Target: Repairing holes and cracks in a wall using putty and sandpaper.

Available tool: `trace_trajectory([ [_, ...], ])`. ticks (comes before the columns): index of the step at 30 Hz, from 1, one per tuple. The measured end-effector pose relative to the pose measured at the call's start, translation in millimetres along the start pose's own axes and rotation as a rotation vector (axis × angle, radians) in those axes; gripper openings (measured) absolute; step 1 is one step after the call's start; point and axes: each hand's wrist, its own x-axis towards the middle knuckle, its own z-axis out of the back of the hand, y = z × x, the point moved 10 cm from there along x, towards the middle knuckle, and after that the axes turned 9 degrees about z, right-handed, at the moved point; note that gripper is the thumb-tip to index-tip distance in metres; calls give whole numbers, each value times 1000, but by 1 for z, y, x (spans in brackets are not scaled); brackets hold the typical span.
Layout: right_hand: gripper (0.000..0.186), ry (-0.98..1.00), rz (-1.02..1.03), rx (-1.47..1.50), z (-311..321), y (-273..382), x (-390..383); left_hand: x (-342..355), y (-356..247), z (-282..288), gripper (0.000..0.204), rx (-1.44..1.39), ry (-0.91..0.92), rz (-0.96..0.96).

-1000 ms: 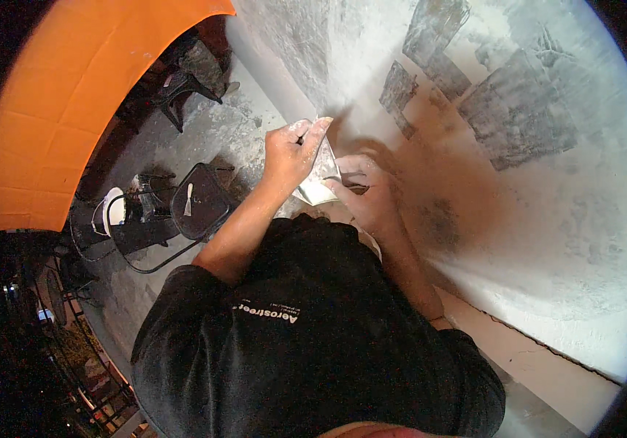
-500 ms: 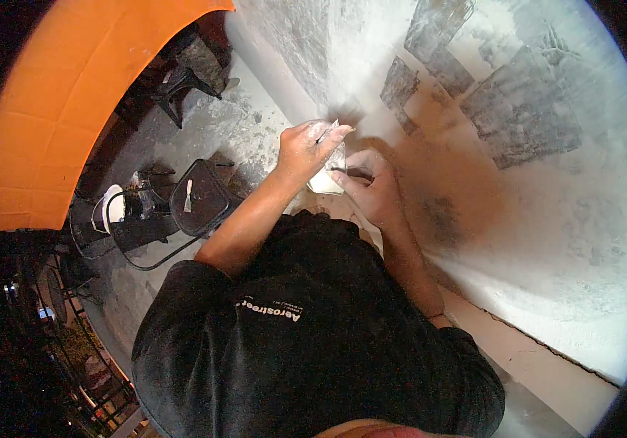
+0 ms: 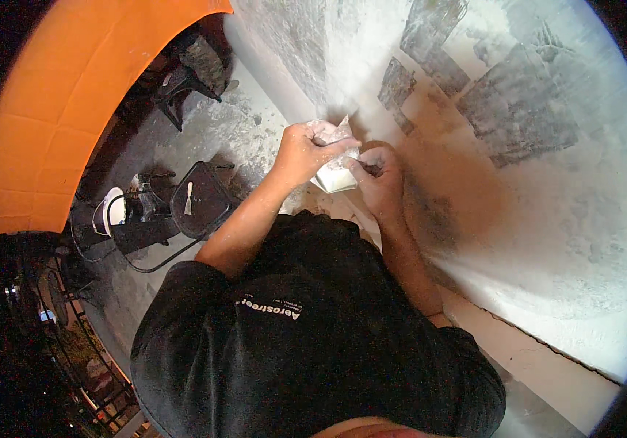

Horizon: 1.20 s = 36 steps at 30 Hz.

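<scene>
A small clear plastic bag (image 3: 336,179) with white stuff in its lower part is held between my two hands, in front of my chest and close to the wall. My left hand (image 3: 306,151) is closed on the bag's crumpled upper part, and a pointed clear flap stands up past its fingers. At the bag's right edge my right hand (image 3: 383,177) has thumb and fingers bent together in a pinch. Its fingertips meet the plastic there. White dust or smears coat the fingers of both hands.
A whitish wall (image 3: 547,212) with dark grey patches (image 3: 521,109) rises on the right. To the left stands a black chair (image 3: 207,197) with a pale, narrow-handled tool (image 3: 189,197) on its seat. Behind it are a white round object (image 3: 114,208) and a black stool (image 3: 182,87). An orange sheet (image 3: 43,124) curves at upper left.
The bag has shifted slightly right and turned, so more of its clear upper part shows. My right hand has moved a little to the right, still at the bag's edge.
</scene>
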Motion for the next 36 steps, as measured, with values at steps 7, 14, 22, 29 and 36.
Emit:
trace_trajectory([
  [7,18,419,-143,272,-43,-9,-13,-3,36,31,14,-212,26,72],
  [14,10,334,-118,236,-29,37,-12,-23,8,31,27,300,-257,-49],
  [22,8,212,-108,441,-22,63,-14,-19,1,25,25,-150,-16,-42],
  [29,7,238,-98,563,-25,67,-15,-22,-7,23,41,-371,126,-112],
  [36,9,147,-129,769,-20,56,-15,-29,-24,15,48,-391,215,-130],
])
